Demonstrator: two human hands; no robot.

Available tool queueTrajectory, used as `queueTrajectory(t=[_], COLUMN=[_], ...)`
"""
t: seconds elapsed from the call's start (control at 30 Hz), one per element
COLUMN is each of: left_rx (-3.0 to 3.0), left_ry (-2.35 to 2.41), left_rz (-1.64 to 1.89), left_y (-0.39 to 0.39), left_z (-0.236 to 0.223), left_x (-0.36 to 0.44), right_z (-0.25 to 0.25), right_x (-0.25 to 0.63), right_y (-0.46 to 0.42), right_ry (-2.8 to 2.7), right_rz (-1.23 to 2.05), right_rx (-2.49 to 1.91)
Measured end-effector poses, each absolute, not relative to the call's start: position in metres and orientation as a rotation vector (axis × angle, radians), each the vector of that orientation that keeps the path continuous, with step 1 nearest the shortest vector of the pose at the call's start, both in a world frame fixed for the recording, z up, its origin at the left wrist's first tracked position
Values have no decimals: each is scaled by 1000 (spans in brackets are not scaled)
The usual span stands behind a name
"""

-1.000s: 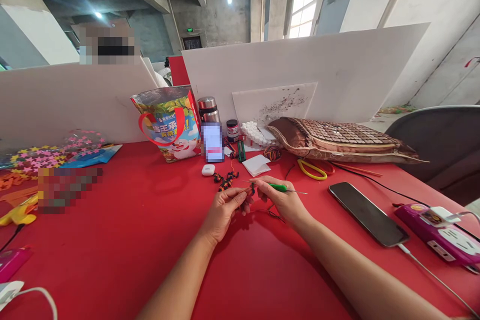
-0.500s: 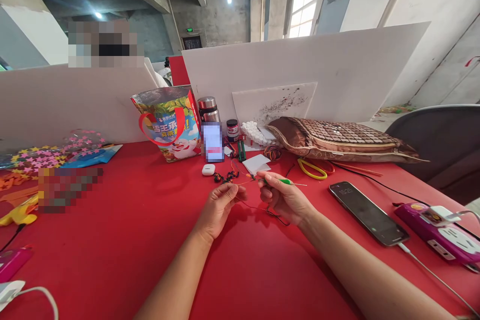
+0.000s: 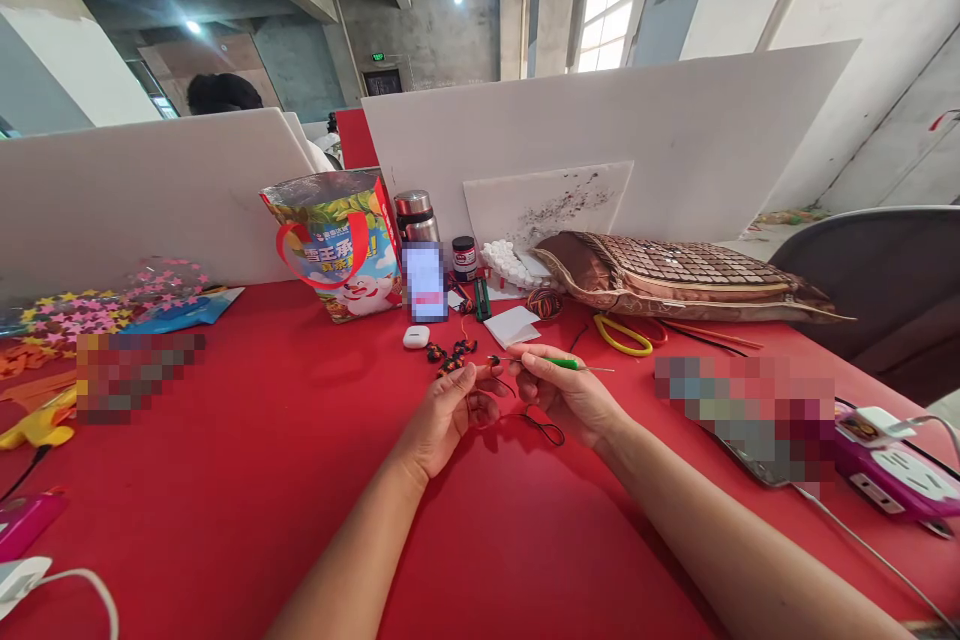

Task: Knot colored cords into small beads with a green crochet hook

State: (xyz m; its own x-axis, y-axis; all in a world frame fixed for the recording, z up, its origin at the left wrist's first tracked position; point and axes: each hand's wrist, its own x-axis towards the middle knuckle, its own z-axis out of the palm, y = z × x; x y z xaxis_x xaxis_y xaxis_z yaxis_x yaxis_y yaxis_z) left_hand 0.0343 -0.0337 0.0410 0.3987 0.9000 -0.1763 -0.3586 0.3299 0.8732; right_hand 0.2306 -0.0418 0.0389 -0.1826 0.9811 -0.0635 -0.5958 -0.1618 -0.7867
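The right hand (image 3: 566,398) grasps the green-handled hook (image 3: 561,363), the left hand (image 3: 444,417) seems to pinch the thin cord (image 3: 543,427) near its tip, and the cord's loose loop on the table (image 3: 487,540) may tangle if pulled quickly.

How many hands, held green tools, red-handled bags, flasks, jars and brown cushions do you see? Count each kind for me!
Hands: 2 (left hand, right hand)
Green tool: 1
Red-handled bag: 1
Flask: 1
Jar: 1
Brown cushion: 1
Total: 7
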Motion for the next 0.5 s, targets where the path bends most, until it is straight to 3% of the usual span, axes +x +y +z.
queueTrajectory(t=[0.5], left_rx=[854], left_ry=[825], left_rz=[1060], left_y=[-33], left_z=[44], left_x=[31], right_z=[37], right_x=[227], right_y=[-47], right_ry=[-1010], right_rz=[1638], right_rx=[-794])
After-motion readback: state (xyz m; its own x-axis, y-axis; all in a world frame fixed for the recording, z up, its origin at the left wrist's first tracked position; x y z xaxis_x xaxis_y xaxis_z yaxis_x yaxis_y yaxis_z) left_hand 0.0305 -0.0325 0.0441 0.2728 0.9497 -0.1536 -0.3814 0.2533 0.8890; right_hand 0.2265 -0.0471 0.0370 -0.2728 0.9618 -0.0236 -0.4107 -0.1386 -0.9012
